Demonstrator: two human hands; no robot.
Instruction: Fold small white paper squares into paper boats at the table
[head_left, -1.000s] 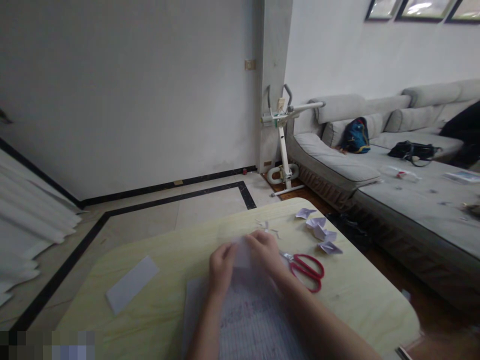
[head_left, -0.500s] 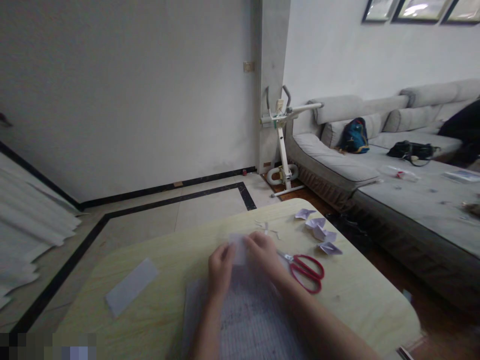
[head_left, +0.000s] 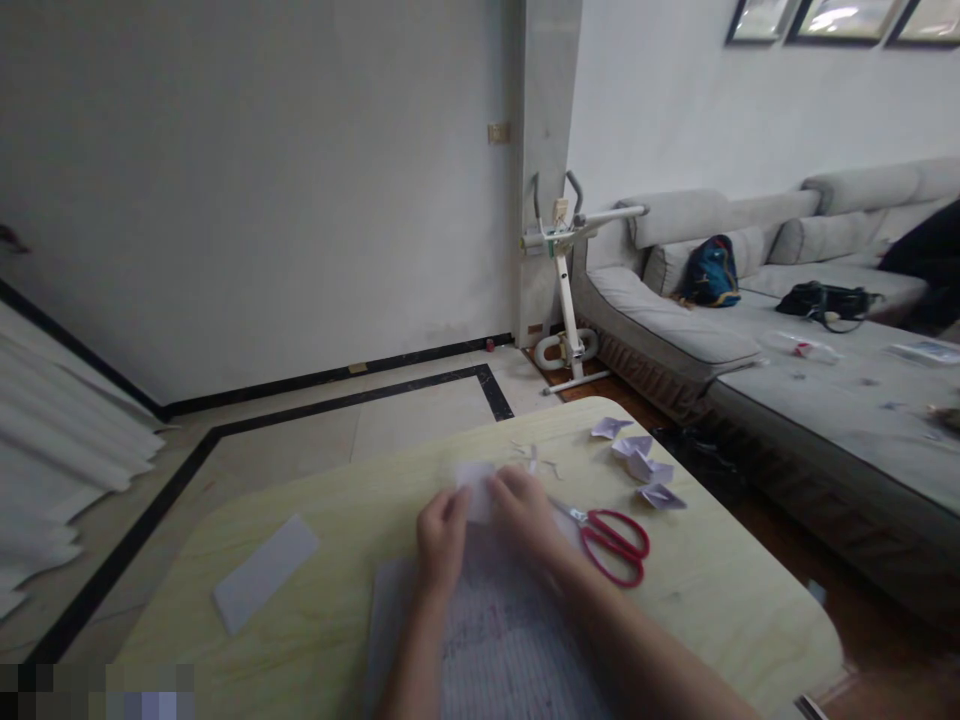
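The left hand (head_left: 441, 535) and the right hand (head_left: 526, 508) pinch a small white paper piece (head_left: 475, 491) near the far end of the lined, handwritten white sheet (head_left: 510, 640). Both have hardly moved, so the same fingerwork seems to continue.

I can't make out the fingertips of the left hand (head_left: 441, 530) or right hand (head_left: 523, 505); they blur around a small piece of paper (head_left: 478, 497), covering parts of its edges. Below the hands, the forearms hide parts of the written sheet (head_left: 510, 640); its writing is too smeared for me to read, and the bottom edge cuts it off. Beside the right hand, I lose the tips of the scissors (head_left: 616, 542). The scraps (head_left: 533, 459) just beyond it are too small to identify.
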